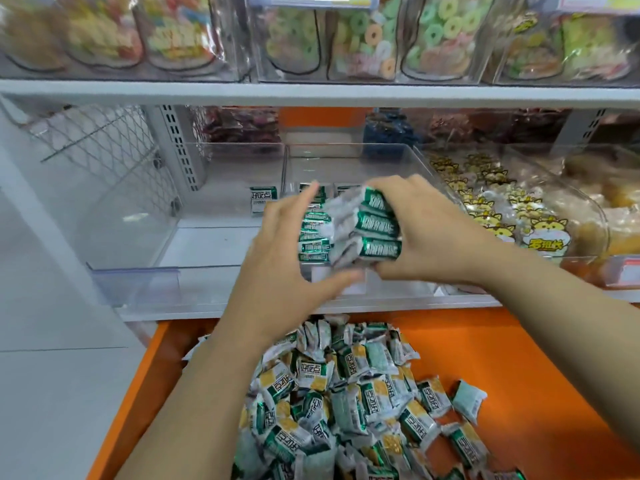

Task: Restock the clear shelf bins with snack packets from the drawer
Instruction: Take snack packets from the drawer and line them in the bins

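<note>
My right hand [426,233] grips a stack of green-and-white snack packets [367,226] over the middle clear shelf bin [346,161]. My left hand [287,261] lies against the stack's left side with fingers spread and mostly straight. A row of the same packets [313,237] stands inside that bin beneath the hands. One packet [263,199] stands in the left clear bin [221,157]. Below the shelf, the open orange drawer [502,358] holds a loose heap of packets [346,403].
A bin to the right holds yellow cat-print snack bags [502,216]. The upper shelf [311,91] carries clear bins of ring candy [374,39]. A wire mesh panel [104,143] and a white wall are on the left. Dark packets [388,133] sit behind the bins.
</note>
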### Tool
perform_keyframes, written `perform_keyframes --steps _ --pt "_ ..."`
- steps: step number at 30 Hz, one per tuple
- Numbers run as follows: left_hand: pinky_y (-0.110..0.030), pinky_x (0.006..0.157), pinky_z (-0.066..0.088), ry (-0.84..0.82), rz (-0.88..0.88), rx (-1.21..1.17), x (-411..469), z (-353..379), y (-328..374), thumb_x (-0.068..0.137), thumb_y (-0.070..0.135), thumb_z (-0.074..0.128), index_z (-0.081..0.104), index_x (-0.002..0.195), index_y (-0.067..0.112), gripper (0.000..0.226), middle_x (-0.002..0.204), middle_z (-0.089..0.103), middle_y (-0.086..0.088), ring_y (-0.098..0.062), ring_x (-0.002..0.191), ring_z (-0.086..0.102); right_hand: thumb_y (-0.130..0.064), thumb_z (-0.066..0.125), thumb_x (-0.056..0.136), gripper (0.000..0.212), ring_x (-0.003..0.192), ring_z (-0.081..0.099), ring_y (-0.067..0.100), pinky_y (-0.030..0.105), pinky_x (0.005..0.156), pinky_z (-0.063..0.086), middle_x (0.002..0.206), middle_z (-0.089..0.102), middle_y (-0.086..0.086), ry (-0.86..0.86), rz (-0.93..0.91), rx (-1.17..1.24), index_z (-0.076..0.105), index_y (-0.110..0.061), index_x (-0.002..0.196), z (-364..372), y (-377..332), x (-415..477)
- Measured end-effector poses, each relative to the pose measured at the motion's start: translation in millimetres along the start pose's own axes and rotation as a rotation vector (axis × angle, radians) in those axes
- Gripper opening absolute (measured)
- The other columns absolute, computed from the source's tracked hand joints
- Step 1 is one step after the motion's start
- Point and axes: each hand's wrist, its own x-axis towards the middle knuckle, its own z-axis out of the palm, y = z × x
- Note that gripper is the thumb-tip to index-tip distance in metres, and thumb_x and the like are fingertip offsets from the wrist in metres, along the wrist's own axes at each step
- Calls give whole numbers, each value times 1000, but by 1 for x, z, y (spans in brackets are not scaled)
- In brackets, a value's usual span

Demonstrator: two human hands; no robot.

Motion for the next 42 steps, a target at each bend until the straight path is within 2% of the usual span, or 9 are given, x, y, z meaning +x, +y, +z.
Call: perform_keyframes --steps 4,9,13,18,21,25,32,38,42 --pt "-43 107 35 245 -101 76 12 -3 -35 88 30 64 50 133 26 47 128 44 7 -13 122 43 -40 75 65 85 110 41 29 42 92 41 128 48 10 -87 182 -177 35 -13 135 20 34 42" --pt "-46 101 41 253 -169 101 22 6 -56 90 26 58 61 122 22 32 123 54 2 -19 111 54 -41 78 66 83 115 41 33 43 91 39 130 48 12 -256 288 -304 34 -12 130 63 69 77" --pt "-44 95 45 253 -197 51 28 11 -67 92 20 59 60 123 24 31 122 56 4 -17 105 58 -42 77 68 100 124 38 35 45 98 39 136 44 14 -354 325 -301 22 -7 144 89 86 103" --pt "-42 93 47 262 -190 4 29 16 -70 93 19 56 58 125 24 32 113 55 14 -10 102 58 -45 79 64 92 118 42 34 46 100 43 131 46 15 -418 339 -203 32 -10 135 112 97 131" --pt "-38 91 48 241 -195 0 28 16 -72 95 23 54 56 126 28 32 115 56 16 -8 102 58 -50 78 68 103 125 38 40 46 107 36 141 33 19 -401 335 -130 22 -12 146 117 97 137" --pt "-36 86 50 237 -197 22 27 16 -74 95 26 54 55 126 31 32 118 59 14 -8 100 60 -41 80 71 110 136 22 47 47 111 25 153 8 22 -285 368 -63 11 -16 152 123 101 131" --pt "-35 85 51 237 -207 38 25 16 -74 95 29 53 54 128 33 34 118 58 16 -6 99 59 -33 63 87 84 143 -1 43 52 116 12 159 -3 13 -296 416 -30 10 -31 152 133 106 127" --pt "-26 80 49 222 -200 35 24 17 -75 95 28 53 52 130 32 35 118 58 16 -3 95 58 -17 41 94 71 138 24 46 46 113 28 158 -11 11 -357 573 37 3 -33 152 136 106 128" --pt "-29 79 50 236 -193 40 23 18 -75 95 28 53 53 129 32 35 118 59 15 -3 93 59 -21 45 94 68 140 19 43 46 116 22 158 0 14 -317 488 140 11 -28 152 141 98 131"
